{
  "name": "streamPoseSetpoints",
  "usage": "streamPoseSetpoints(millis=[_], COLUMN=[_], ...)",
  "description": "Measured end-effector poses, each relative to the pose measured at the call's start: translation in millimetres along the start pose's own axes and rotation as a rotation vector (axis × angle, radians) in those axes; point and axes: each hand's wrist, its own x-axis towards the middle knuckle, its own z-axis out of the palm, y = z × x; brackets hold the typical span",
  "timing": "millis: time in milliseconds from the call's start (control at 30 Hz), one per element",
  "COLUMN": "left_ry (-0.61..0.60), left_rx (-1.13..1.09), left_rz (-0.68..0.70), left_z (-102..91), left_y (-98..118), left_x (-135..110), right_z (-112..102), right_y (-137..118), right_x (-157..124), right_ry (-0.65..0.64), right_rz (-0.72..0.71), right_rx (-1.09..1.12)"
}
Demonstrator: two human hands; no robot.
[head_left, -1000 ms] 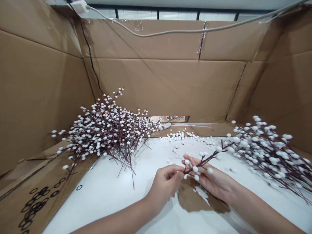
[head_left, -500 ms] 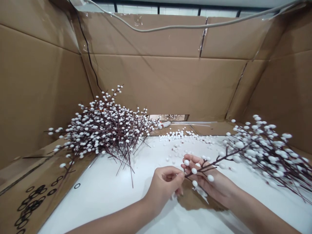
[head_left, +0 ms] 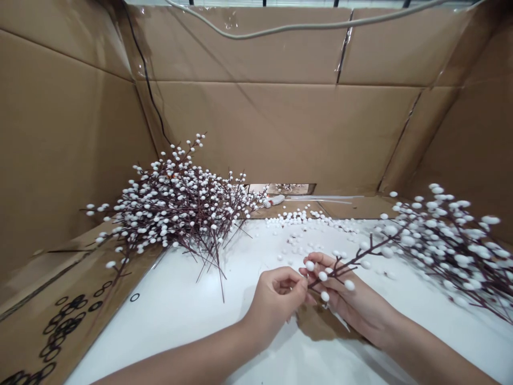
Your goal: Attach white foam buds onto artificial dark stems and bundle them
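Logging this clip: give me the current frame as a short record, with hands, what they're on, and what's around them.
left hand: pinches the lower end of an artificial pussy willow branch
right hand: palm up, branch lying across its fingers
things: loose white foam buds; bundles of pussy willow stems on both sides
rest: white sheet; cardboard walls; black rings; grey cable

A berry-stem heap (head_left: pixel 176 214) lies left, another heap (head_left: pixel 449 248) right, loose beads (head_left: pixel 304 216) between, cardboard (head_left: pixel 272 133) behind.
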Motion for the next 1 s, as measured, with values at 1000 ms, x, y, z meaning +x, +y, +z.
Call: streamPoseSetpoints(millis=[1000], left_ry=[0.025], left_rx=[0.009], left_rz=[-0.008], left_z=[0.0], left_y=[0.5], left_x=[-0.7], right_z=[-2.9], right_y=[6.3], right_x=[-3.8], right_ry=[-0.022], right_rz=[0.031], right_rx=[0.010])
